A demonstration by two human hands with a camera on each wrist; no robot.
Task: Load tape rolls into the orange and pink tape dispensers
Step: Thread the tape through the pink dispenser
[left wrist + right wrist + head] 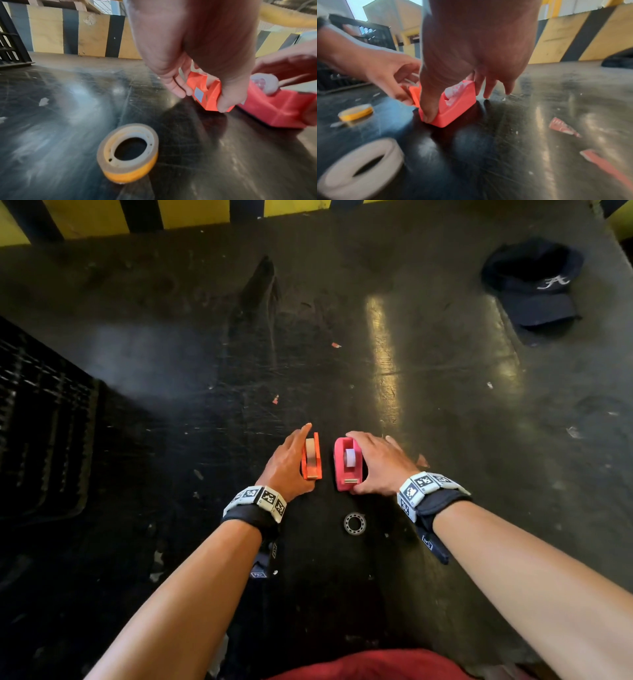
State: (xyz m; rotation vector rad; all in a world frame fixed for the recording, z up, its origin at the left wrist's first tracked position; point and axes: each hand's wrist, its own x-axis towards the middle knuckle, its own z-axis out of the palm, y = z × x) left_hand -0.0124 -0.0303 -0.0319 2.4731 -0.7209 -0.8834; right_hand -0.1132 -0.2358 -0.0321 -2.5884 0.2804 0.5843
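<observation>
Nearest the person, a spare tape roll (355, 523) lies flat on the dark surface (445, 392), just short of the two dispensers and untouched. A second loose roll, with a yellow edge (127, 152), appears only in the wrist views.

Beyond it, the left hand (287, 465) holds the orange dispenser (312, 457); its grip is closed, thumb at the near end and fingers along the far side. The right hand (382, 463) grips the pink dispenser (346, 465) likewise, thumb at the near corner, other fingers spread behind. Both dispensers stand on the surface, just beside each other but apart.

Each dispenser shows a pale roll seated in its cradle. Judged from this, loading is essentially complete; only release or final placement appears to remain.

Farthest away, a dark cap (534, 285) lies on the surface.
</observation>
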